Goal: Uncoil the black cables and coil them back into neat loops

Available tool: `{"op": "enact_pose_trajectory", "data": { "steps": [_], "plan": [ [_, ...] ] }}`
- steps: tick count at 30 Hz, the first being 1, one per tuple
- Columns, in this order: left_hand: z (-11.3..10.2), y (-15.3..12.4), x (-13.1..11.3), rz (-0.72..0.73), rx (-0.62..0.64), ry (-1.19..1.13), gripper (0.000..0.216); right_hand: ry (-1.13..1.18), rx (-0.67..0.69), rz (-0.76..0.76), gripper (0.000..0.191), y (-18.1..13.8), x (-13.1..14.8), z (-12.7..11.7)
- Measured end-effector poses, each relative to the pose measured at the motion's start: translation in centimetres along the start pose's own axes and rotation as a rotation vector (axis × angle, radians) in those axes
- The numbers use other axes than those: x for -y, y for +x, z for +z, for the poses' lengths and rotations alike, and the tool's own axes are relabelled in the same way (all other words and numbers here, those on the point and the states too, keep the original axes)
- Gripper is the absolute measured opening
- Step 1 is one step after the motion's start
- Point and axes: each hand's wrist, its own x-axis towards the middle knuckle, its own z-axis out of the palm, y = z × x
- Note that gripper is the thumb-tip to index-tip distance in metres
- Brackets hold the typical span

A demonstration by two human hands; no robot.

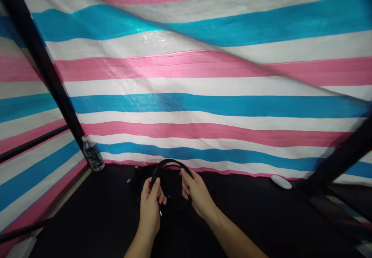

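Observation:
A black cable (170,163) arches in a loop between my two hands above a black table (261,219). My left hand (151,205) is closed around the left side of the loop, and a small metal plug end shows below its fingers. My right hand (197,192) pinches the right side of the loop with fingers curled round it. More black cable and small light connectors lie on the table just behind the hands, hard to make out against the dark surface.
A clear plastic water bottle (93,154) stands at the table's back left corner. A small white oval object (281,182) lies at the back right. A pink, blue and white striped tarp (203,95) on a black frame (43,64) walls the table in.

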Motion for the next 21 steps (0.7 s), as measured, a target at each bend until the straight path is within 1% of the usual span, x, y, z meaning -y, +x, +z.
{"op": "enact_pose_trajectory", "data": {
  "steps": [3, 5, 6, 9, 10, 11, 14, 16, 18, 21],
  "plan": [
    [-0.3, 0.2, 0.6, 0.031, -0.099, -0.045, 0.042, 0.006, -0.048, -0.021, 0.062, -0.3, -1.6, 0.9],
    [-1.1, 0.8, 0.7, 0.067, -0.148, 0.047, 0.049, -0.091, -0.064, -0.053, 0.065, -0.3, -2.5, 1.6],
    [-1.7, 1.2, 0.6, 0.081, -0.153, 0.176, 0.051, -0.171, -0.066, -0.077, 0.065, -0.2, -2.8, 1.9],
    [-3.8, 3.0, -0.9, 0.067, -0.120, 0.752, 0.046, -0.418, -0.057, -0.150, 0.061, 1.3, -3.3, 3.1],
    [-4.6, 3.7, -1.6, 0.044, -0.107, 0.932, 0.044, -0.470, -0.054, -0.171, 0.058, 2.1, -3.3, 3.6],
    [-5.3, 4.4, -2.4, 0.027, -0.103, 1.039, 0.041, -0.515, -0.054, -0.193, 0.052, 3.0, -3.3, 4.1],
    [-7.0, 6.6, -4.4, -0.029, -0.109, 1.278, 0.031, -0.698, -0.071, -0.248, 0.033, 5.6, -3.5, 5.8],
    [-7.5, 7.6, -5.0, -0.085, -0.115, 1.429, 0.028, -0.828, -0.077, -0.248, 0.030, 6.9, -4.0, 6.8],
    [-7.8, 8.3, -4.9, -0.132, -0.116, 1.553, 0.028, -0.952, -0.076, -0.241, 0.032, 7.4, -4.8, 7.3],
    [-8.0, 8.7, -4.6, -0.155, -0.102, 1.686, 0.034, -1.111, -0.071, -0.256, 0.044, 7.3, -6.2, 7.5]
  ]
}}
